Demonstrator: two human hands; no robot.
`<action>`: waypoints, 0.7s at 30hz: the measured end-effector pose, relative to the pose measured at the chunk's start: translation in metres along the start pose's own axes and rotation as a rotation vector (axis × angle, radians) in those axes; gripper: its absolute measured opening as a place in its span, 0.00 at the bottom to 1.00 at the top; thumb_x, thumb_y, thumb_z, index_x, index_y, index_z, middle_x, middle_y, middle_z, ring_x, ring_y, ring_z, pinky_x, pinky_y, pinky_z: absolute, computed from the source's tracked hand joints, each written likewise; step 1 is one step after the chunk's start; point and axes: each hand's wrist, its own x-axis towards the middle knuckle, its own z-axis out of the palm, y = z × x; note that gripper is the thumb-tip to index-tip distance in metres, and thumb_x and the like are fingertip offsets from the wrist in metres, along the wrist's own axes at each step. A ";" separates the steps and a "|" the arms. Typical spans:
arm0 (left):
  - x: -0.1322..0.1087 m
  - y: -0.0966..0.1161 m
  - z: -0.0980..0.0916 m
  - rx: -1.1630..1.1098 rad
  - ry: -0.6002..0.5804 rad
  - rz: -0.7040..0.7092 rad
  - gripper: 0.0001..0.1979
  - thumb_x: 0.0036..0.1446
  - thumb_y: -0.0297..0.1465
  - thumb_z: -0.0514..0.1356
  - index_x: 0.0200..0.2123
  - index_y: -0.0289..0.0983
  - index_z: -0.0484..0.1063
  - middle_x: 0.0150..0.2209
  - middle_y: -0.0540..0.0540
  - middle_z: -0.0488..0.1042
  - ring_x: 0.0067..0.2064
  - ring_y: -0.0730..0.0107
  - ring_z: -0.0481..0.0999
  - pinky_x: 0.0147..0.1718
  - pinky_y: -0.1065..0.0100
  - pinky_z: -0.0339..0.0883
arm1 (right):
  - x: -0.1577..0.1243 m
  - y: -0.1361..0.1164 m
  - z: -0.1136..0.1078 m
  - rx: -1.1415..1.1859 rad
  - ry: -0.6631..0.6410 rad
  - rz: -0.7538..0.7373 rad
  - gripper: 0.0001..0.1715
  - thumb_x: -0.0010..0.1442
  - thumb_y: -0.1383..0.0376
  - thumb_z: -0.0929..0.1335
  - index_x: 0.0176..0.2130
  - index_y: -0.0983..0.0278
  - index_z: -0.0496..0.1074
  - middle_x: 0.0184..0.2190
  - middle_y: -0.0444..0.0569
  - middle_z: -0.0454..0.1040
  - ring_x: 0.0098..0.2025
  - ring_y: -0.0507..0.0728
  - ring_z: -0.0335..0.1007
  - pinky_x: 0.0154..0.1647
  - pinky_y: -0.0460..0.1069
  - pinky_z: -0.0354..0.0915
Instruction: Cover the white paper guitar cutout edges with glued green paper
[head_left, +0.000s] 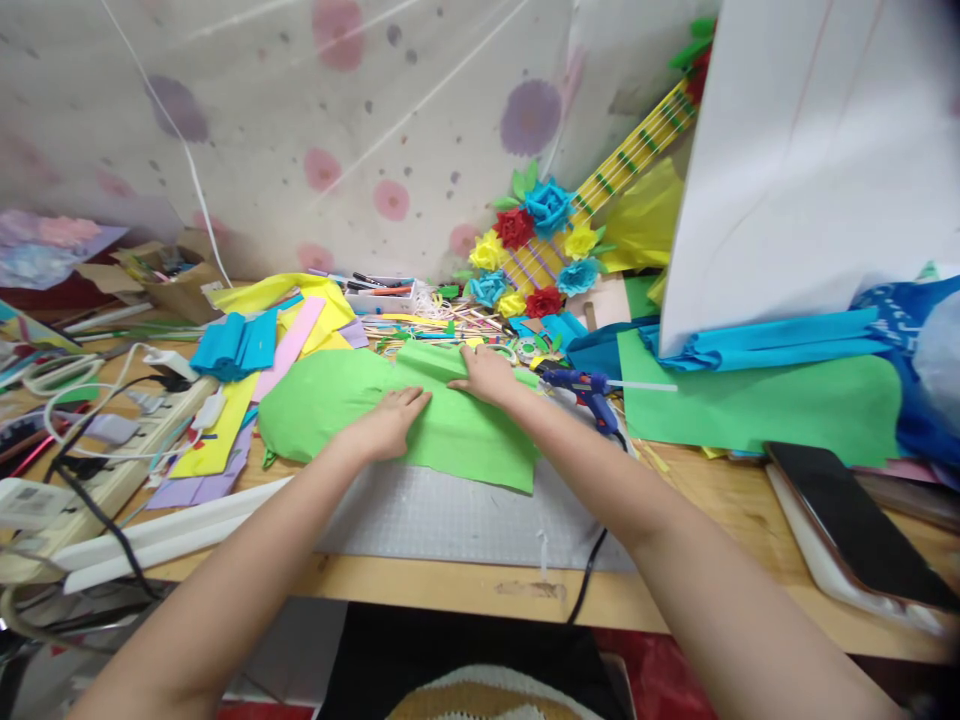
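Observation:
A bright green sheet of crepe paper (pixel 472 440) lies across the middle of the work area, with a fold along its upper edge. To its left is a rounded shape (pixel 315 400) in the same green; whether it is a separate piece, I cannot tell. My left hand (pixel 386 425) rests on the green paper with its fingers stretched out. Farther up the sheet, near the fold, my right hand (pixel 487 375) presses down with thumb and fingers apart. Beneath the paper shows a grey cutting mat (pixel 450 515). Just right of my right hand lies a blue glue gun (pixel 589 390) with a white glue stick.
Power strips (pixel 142 440) and tangled cables crowd the left. A flower-trimmed yellow paper guitar (pixel 551 250) leans at the back, near a pen box (pixel 382 295). More green paper (pixel 757 405), a white board (pixel 810 170) and a phone (pixel 855 520) are on the right.

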 end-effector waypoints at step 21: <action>0.009 -0.023 0.032 0.134 0.315 0.069 0.34 0.59 0.49 0.48 0.62 0.34 0.53 0.63 0.38 0.56 0.65 0.57 0.50 0.63 0.53 0.36 | 0.004 -0.003 0.008 -0.005 0.061 0.028 0.40 0.56 0.41 0.60 0.53 0.69 0.62 0.46 0.62 0.66 0.48 0.64 0.64 0.43 0.54 0.61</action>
